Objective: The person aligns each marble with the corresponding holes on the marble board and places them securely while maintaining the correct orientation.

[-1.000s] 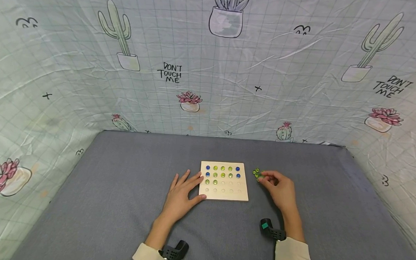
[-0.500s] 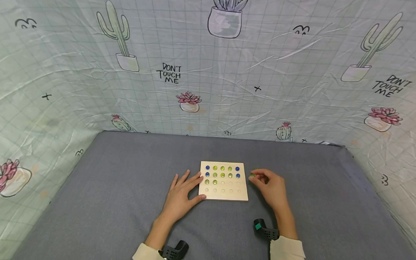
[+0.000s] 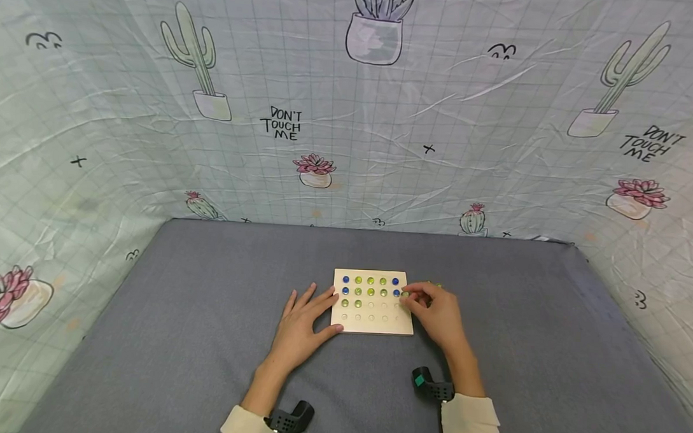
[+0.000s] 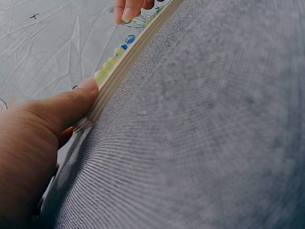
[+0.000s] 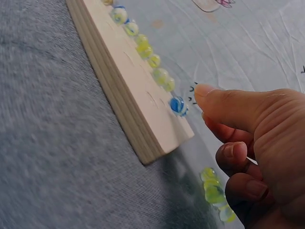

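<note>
A pale wooden board [image 3: 371,328] with rows of round hollows lies on the cloth. Blue marbles [image 3: 346,279] and yellow-green marbles [image 3: 371,281] sit in its two back rows, with two more yellow-green ones at the left of the third row. My left hand [image 3: 298,333] rests against the board's left side, fingers spread, its thumb [image 4: 76,102] at the front corner. Between thumb and forefinger my right hand [image 3: 439,315] pinches a yellow-green marble [image 4: 127,20], held over the board's right edge beside a blue marble [image 5: 178,106].
Several loose yellow-green marbles [image 5: 213,193] lie on the cloth right of the board, mostly hidden behind my right hand in the head view. Grey cloth [image 3: 236,263] covers the table. A cactus-printed curtain [image 3: 349,127] rises at the back and both sides.
My right hand has moved left from the loose marbles to the board's right edge, carrying a yellow-green marble. My left hand stays in place.
</note>
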